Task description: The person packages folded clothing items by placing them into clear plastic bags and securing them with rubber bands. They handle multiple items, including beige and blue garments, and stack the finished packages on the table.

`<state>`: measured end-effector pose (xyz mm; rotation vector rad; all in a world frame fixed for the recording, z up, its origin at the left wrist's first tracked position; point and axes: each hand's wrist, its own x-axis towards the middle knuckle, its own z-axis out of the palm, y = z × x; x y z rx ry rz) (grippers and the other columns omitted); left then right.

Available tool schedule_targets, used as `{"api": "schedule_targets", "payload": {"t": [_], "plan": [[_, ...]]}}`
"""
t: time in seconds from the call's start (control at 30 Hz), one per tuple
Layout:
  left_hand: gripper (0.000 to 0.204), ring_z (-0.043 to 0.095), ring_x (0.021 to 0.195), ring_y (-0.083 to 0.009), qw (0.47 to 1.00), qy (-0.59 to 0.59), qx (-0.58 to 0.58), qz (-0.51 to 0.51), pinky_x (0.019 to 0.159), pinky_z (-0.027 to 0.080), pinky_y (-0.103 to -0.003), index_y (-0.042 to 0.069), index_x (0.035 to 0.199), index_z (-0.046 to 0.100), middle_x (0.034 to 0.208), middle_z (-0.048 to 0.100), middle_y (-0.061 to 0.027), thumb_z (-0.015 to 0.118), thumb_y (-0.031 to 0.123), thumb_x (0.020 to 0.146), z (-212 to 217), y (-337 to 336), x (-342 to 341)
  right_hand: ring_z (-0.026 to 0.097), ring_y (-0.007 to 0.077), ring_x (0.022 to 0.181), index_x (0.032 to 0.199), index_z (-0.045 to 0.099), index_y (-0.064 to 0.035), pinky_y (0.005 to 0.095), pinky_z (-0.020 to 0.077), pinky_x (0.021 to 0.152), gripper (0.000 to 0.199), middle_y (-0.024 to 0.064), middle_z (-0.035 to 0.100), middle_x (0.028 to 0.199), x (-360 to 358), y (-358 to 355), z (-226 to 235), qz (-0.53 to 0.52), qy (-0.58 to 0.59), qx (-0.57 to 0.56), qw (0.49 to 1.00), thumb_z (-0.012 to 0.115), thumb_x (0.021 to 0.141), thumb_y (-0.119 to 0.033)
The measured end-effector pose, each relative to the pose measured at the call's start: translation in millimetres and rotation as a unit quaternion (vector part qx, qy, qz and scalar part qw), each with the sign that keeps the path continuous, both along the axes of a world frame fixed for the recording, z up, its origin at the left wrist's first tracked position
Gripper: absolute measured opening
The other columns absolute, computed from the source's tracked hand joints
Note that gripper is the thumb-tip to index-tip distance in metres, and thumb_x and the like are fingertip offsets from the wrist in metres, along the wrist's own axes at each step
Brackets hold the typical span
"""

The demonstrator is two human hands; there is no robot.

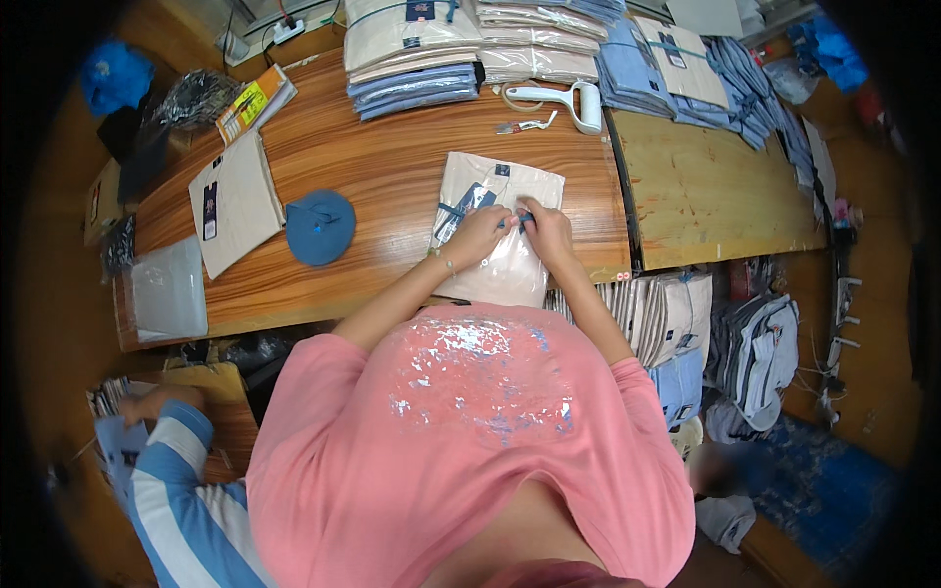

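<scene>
A folded beige garment (505, 269) lies flat on the table in front of me. A dark label shows near its collar end, and a dark-and-white hang tag (473, 199) rests at its left side. Across it runs a narrow blue ribbon (451, 211). My left hand (478, 238) pinches the ribbon over the garment's middle, fingers closed. Close beside it, my right hand (546, 235) is also closed on the ribbon. The fingertips partly hide where the ribbon meets. To the left sits a flat blue roll of ribbon (321, 240).
Another folded beige garment (235, 201) and clear plastic bags (170, 292) lie at the left. Stacked folded garments (417, 59) stand at the back, near a white lint roller (586, 106) and a small snipper (526, 124). A co-worker's striped sleeve (172, 470) shows at lower left.
</scene>
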<state>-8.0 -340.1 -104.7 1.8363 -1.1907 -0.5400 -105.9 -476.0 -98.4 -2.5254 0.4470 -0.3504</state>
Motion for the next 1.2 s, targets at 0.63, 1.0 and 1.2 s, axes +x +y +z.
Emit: {"api": "schedule_targets", "payload": {"t": [0.63,1.0,1.2], "plan": [[0.029,0.053,0.085,-0.0287,0.983,0.113,-0.096,-0.110,0.083,0.036,-0.036,0.001,0.076,0.056,0.084,0.058,-0.0125,0.042,0.021,0.092,10,-20,-10,0.050,0.0285,0.091,0.075,0.066,-0.0103,0.0408,0.0413,0.075,0.019,0.0105,0.054,0.085,-42,-20,4,-0.044,0.063,-0.029,0.997,0.063,0.075,-0.029],[0.014,0.051,0.079,-0.0301,0.994,-0.072,-0.057,-0.065,0.073,0.034,-0.036,0.003,0.085,0.056,0.083,0.054,-0.0123,0.049,0.016,0.086,3,-25,-20,0.052,0.0344,0.084,0.080,0.061,-0.0009,0.0423,0.0406,0.075,0.018,0.0166,0.055,0.084,-39,-3,24,-0.006,0.001,0.110,0.994,0.056,0.080,-0.019],[0.011,0.050,0.077,-0.0321,0.995,-0.063,-0.048,-0.058,0.072,0.035,-0.037,0.002,0.085,0.056,0.082,0.054,-0.0148,0.048,0.009,0.082,0,-27,-19,0.049,0.0311,0.093,0.084,0.064,-0.0057,0.0429,0.0385,0.078,0.014,0.0129,0.054,0.094,-27,-5,10,-0.065,-0.104,0.043,0.992,0.057,0.075,-0.014]]}}
